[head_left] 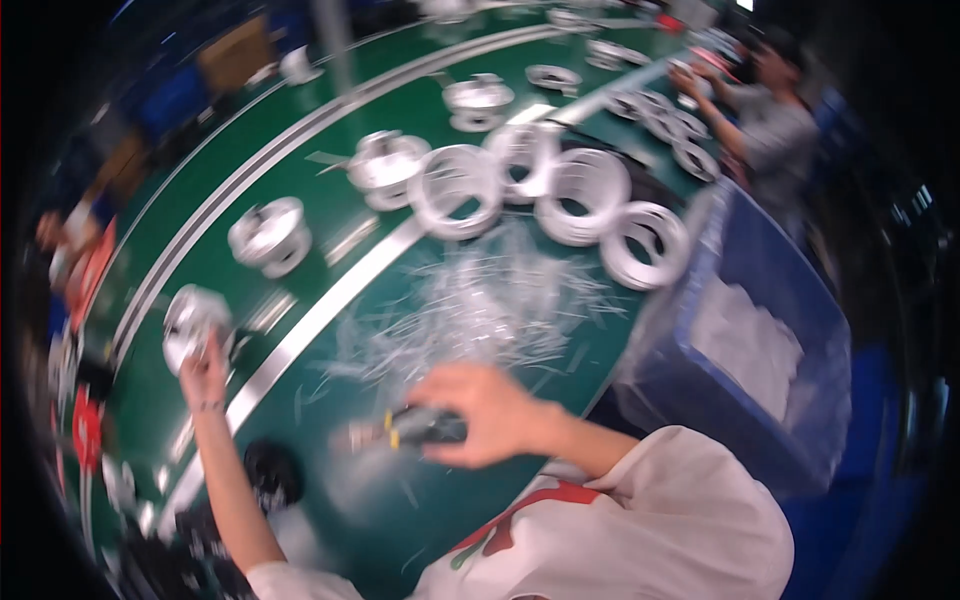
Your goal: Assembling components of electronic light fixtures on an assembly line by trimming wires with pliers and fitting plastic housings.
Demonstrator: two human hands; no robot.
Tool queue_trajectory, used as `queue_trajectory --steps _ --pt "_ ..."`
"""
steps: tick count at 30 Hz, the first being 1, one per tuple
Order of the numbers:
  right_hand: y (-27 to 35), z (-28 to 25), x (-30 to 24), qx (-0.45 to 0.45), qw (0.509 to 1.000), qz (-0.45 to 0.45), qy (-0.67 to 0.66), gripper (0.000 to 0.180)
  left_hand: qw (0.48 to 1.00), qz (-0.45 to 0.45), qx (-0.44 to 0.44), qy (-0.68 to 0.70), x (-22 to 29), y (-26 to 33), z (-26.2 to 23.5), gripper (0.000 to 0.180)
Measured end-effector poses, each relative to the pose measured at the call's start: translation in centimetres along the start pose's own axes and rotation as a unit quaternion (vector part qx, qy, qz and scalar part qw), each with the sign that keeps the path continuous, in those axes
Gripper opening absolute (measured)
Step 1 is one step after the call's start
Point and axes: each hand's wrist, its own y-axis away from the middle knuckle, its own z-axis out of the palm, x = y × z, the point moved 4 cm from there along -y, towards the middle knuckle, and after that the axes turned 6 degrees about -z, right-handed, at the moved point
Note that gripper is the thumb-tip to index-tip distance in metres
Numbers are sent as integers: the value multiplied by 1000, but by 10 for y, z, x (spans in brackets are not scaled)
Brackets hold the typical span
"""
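My right hand [490, 412] is wrapped around a hand tool with a dark grey and yellow handle [430, 426]. Its tip points left over the green table and is smeared by motion, so its exact kind does not show. Out to the left, my left hand [204, 375] grips the near edge of a white round plastic housing [196, 318] on the green belt. Farther along the belt stand similar white housings [270, 237], some with thin tabs sticking out. Between the belt and my right hand lies a loose pile of clear, thin plastic strips [470, 310].
Stacks of white rings [457, 195] stand behind the strips. A blue bin [770, 300] lined with clear plastic holds white material at the right. A metal rail [320, 325] divides table and belt. One person [775, 120] works at far right, another [75, 245] at far left.
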Motion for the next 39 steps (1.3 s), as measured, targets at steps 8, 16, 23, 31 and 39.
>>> queue_trajectory --steps 8,16,23,31,39 --pt "86 61 -9 0 998 -55 19 55 997 16 52 -61 -5 -36 -7 45" --pt "83 59 -10 11 994 -36 98 71 915 110 -81 -380 -72 130 82 49" --pt "263 -37 -32 347 893 262 -116 17 769 -98 -349 -527 -250 295 160 65" --pt "415 -130 -65 776 424 178 -431 111 670 -441 -330 -497 -468 320 192 90" --pt "440 -179 -60 769 458 180 -408 90 715 -464 -262 -452 -508 329 199 34"
